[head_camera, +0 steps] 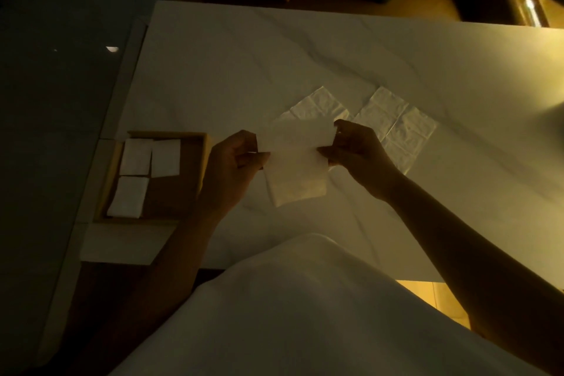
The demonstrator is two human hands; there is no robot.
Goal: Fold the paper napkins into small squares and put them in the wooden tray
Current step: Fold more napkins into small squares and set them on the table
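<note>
Between both hands (235,159) (355,149), pinched napkin (294,162).

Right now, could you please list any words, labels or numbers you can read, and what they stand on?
None can be read: the held napkin, the folded squares, the wooden tray, the flat napkins and the table bear no visible text; the scene is dim.

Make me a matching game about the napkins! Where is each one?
1 folded squares
2 half-folded napkin
3 open napkins

A pinched by the left hand and right hand
B inside the wooden tray
C flat on the table, beyond the hands

Pairs: 1-B, 2-A, 3-C
</note>
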